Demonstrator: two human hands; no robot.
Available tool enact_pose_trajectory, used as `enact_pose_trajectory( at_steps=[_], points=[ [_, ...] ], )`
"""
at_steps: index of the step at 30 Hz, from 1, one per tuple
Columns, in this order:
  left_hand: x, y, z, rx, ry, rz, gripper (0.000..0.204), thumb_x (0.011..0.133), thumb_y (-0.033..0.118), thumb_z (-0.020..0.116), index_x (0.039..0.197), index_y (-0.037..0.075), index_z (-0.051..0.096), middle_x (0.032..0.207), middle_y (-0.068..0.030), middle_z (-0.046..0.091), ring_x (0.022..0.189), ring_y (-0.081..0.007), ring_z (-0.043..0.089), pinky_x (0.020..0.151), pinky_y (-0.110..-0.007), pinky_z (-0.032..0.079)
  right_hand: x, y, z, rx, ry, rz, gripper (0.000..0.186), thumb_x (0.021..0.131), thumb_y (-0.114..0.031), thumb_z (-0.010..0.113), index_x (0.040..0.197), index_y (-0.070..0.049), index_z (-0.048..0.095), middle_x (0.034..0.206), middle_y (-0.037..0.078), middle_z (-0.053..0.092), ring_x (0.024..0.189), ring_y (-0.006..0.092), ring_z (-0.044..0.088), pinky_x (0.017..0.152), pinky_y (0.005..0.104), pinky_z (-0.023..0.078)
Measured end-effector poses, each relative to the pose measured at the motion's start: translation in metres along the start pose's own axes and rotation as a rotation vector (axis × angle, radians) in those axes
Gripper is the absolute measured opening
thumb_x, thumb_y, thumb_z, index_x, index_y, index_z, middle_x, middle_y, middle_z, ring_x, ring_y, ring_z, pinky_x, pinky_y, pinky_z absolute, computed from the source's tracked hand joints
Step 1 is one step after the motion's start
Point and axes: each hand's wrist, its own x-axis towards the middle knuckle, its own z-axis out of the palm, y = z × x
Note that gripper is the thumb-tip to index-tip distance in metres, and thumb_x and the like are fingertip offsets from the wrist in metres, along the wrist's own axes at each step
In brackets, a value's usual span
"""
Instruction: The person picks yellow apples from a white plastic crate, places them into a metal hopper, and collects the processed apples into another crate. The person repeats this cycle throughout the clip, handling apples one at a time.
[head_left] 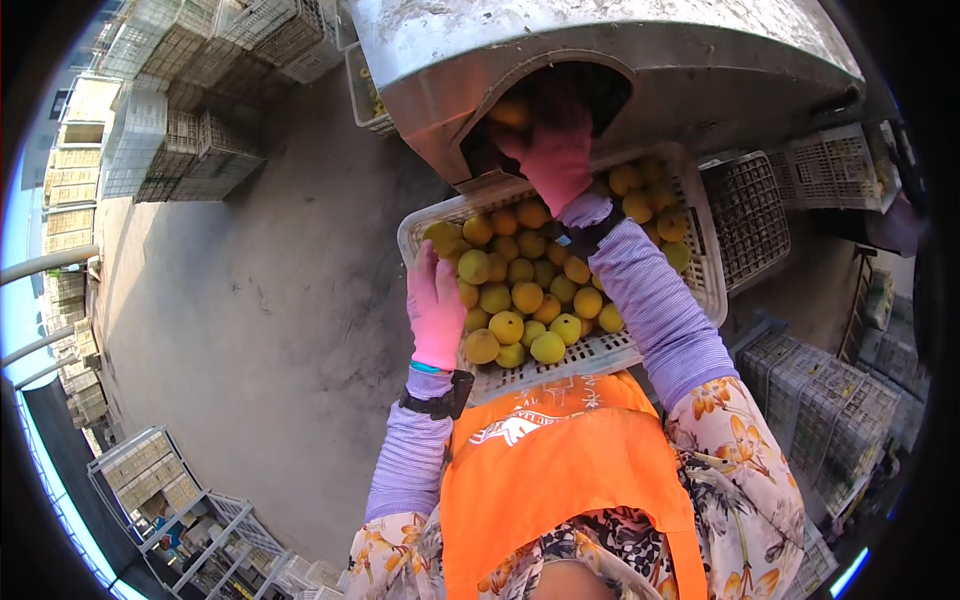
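A white plastic crate (712,262) full of round yellow-orange fruits (527,296), peach-like, stands in front of me. At its left side my left hand (436,308), in a pink glove, lies with fingers stretched out against the fruits near the rim. My right hand (556,160), also gloved in pink, reaches over the crate's far side into the dark round opening (480,150) of a metal machine (690,85). Its fingers are lost in shadow there. Beside them, inside the opening, a single fruit (512,112) shows dimly.
A dark slatted crate (745,220) stands right of the full one. Behind the machine's left corner sits another crate (366,88) with yellow fruit. Stacked crates (190,150) rise at the far left, and more (820,415) stand at the right. Concrete floor (270,330) spreads leftward.
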Motion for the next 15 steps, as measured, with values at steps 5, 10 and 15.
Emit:
enact_pose_trajectory(
  at_steps=[5, 10, 15],
  points=[
    [-0.010, 0.006, 0.035, 0.474, -0.479, -0.065, 0.064, 0.091, 0.034, 0.068, 0.150, 0.016, 0.049, 0.152, -0.0201, 0.047, 0.133, -0.0422, 0.050, 0.101, -0.054, 0.050, 0.047, -0.009, -0.001, -0.097, -0.051, -0.031, 0.056, 0.080, -0.055, 0.079, 0.112, -0.010, 0.073, 0.117, 0.015, 0.070, 0.115, 0.0374, 0.062, 0.094, 0.0511, 0.048],
    [0.013, -0.007, 0.083, 0.705, -0.775, -0.180, 0.060, 0.086, 0.027, 0.074, 0.143, 0.024, 0.056, 0.152, -0.0170, 0.045, 0.131, -0.0380, 0.052, 0.096, -0.052, 0.052, -0.052, -0.036, -0.074, 0.237, -0.641, 0.004, 0.030, 0.093, -0.042, 0.067, 0.108, -0.018, 0.076, 0.113, 0.004, 0.071, 0.103, 0.0313, 0.067, 0.090, 0.0456, 0.052],
    [0.007, -0.011, 0.043, -0.206, -0.492, -0.423, 0.043, 0.085, 0.017, 0.069, 0.127, 0.011, 0.065, 0.124, -0.0151, 0.062, 0.111, -0.0280, 0.063, 0.088, -0.039, 0.054, -0.211, -0.014, -0.044, -0.045, -1.561, 0.221, 0.056, 0.085, -0.047, 0.070, 0.130, -0.015, 0.065, 0.130, 0.013, 0.064, 0.119, 0.0330, 0.063, 0.098, 0.0454, 0.051]
  ],
)
